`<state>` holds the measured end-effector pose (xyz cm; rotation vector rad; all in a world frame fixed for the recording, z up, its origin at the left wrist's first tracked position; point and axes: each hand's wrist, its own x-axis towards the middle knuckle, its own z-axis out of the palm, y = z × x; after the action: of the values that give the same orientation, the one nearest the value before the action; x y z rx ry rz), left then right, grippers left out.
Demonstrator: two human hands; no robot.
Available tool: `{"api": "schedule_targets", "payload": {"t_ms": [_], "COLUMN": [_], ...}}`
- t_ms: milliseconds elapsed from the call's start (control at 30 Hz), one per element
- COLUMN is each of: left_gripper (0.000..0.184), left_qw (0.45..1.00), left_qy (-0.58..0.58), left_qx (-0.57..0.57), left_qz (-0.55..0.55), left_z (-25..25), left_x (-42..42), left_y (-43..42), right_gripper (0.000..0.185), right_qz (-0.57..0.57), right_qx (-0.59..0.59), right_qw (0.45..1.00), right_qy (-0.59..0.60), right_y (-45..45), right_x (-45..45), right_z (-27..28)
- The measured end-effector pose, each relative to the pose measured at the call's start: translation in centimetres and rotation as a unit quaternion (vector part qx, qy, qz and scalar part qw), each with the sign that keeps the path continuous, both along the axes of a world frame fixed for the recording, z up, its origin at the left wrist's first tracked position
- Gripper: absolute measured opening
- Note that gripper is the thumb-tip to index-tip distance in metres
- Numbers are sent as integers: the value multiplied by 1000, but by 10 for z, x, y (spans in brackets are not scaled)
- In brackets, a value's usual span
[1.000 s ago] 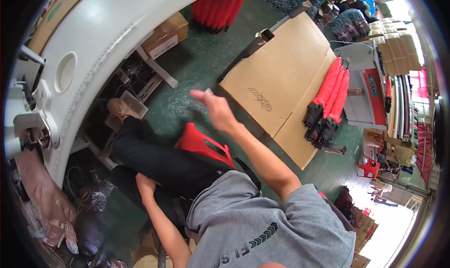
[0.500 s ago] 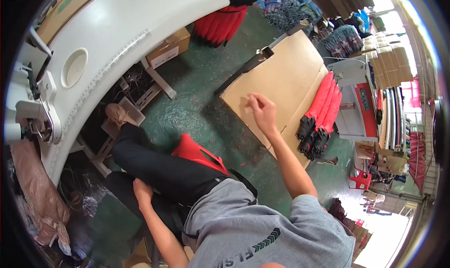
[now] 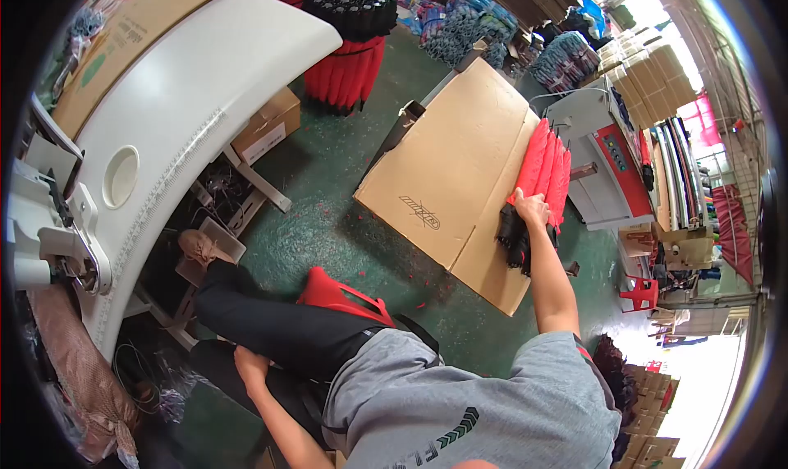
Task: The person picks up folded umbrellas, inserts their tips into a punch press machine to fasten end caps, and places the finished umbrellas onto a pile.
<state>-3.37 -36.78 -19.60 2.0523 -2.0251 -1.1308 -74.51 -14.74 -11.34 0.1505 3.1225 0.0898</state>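
Observation:
Several folded red umbrellas [image 3: 538, 155] with black ends lie side by side along the right edge of a brown cardboard-topped stand [image 3: 447, 169]. My right hand [image 3: 532, 209] is on them, its fingers bent round the lower red part of one umbrella, near the black ends. The fingertips are partly hidden. Low on the left, my left hand [image 3: 250, 364] rests against my black-trousered leg [image 3: 283, 309]. Its fingers are tucked between the legs and mostly out of sight.
A white sewing machine table [image 3: 189, 83] curves along the left, with the machine head [image 3: 70, 239] at its near end. Upright bundled umbrellas [image 3: 345, 59] stand beyond it. A cardboard box [image 3: 267, 128] sits under the table. A red plastic piece [image 3: 341, 295] is beside my leg.
My right hand has moved right from above the cardboard onto the red umbrellas and taken hold of one. A drawn mark on the cardboard has come into view. My left hand stays at my leg.

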Motion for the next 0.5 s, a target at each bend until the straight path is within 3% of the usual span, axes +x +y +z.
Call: {"api": "schedule_targets", "payload": {"t_ms": [67,200,300,500], "left_gripper": [37,35,36,36], "left_qw": [1000,1000,999,999], "left_qy": [-1,5,-19,-2], "left_qx": [-8,-27,-41,-39], "left_qz": [-2,-1,-1,-4], "left_z": [2,-6,-18,-22], "left_x": [2,5,10,12], "left_y": [2,4,8,9], "right_gripper": [96,89,87,93], "right_qz": [-35,-110,32,131], "right_qx": [-18,-27,-9,35], "right_qw": [999,993,997,980], "right_qy": [-14,-27,-72,-149], "right_y": [-4,-25,-21,-42], "right_x": [-8,-16,-20,-4], "right_z": [-3,1,-3,23]}}
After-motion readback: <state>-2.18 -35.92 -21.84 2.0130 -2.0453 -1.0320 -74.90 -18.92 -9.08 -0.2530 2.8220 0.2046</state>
